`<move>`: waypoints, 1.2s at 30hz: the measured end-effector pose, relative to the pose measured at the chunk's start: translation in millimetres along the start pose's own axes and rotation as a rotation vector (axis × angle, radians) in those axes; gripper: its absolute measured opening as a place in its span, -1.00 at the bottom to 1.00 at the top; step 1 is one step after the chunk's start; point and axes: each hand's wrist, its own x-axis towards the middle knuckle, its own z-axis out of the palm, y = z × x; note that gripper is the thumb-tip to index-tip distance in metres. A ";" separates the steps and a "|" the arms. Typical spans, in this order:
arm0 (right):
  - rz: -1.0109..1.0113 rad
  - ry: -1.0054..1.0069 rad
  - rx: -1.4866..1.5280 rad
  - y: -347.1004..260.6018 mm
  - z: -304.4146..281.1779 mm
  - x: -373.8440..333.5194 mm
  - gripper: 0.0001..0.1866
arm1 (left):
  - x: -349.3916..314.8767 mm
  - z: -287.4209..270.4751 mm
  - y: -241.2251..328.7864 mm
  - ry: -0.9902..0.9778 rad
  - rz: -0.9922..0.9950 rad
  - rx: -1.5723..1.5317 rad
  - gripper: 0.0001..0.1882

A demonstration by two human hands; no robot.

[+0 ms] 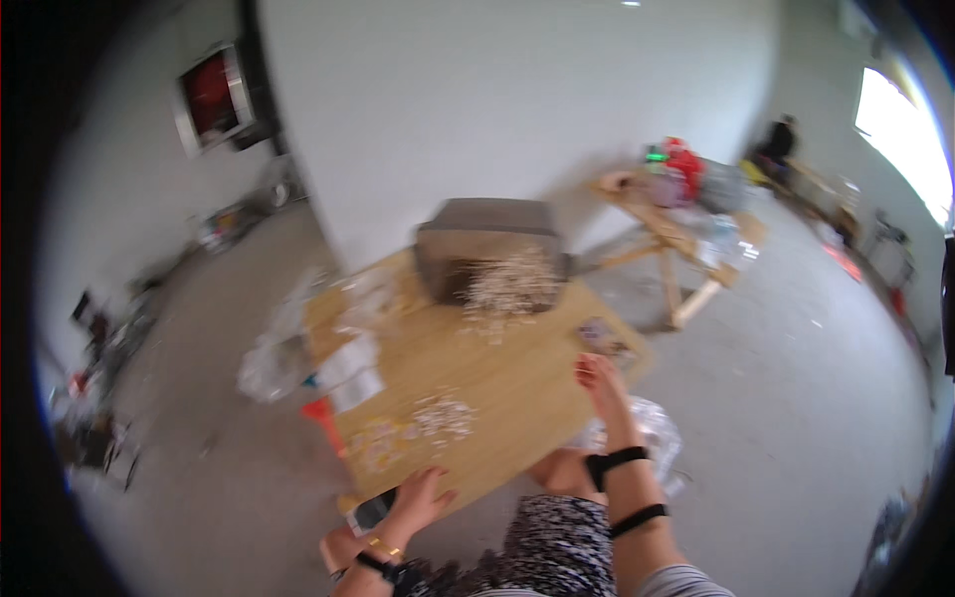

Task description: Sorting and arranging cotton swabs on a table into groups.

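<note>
The left hand (423, 497) is open at the near edge of the wooden table (517, 398); the right hand (599, 378) is blurred, so I cannot tell if it grips something. Ahead of the left hand lies a loose heap of pale pieces (443, 418), which a careless sweep could scatter. Beside its wrist, a bump could drop the dark flat object (372, 510). Beyond both hands, shaking could spill more pale sticks (512, 284) from the grey-brown box (487, 216).
</note>
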 end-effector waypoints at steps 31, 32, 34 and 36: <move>-0.463 -0.265 -0.839 166.1 159.4 -37.9 -0.66 | 111.0 33.7 -67.0 0.264 -0.171 0.169 0.37; -0.464 -0.316 -0.809 170.5 165.6 -37.6 -0.64 | 115.7 33.0 -70.9 0.255 -0.128 0.193 0.35; -0.455 -0.394 -0.771 174.0 172.3 -35.3 -0.60 | 125.4 33.4 -75.9 0.243 -0.082 0.212 0.34; -0.476 -0.374 -0.816 169.2 171.7 -28.4 -0.59 | 128.4 28.1 -79.6 0.247 -0.104 0.260 0.28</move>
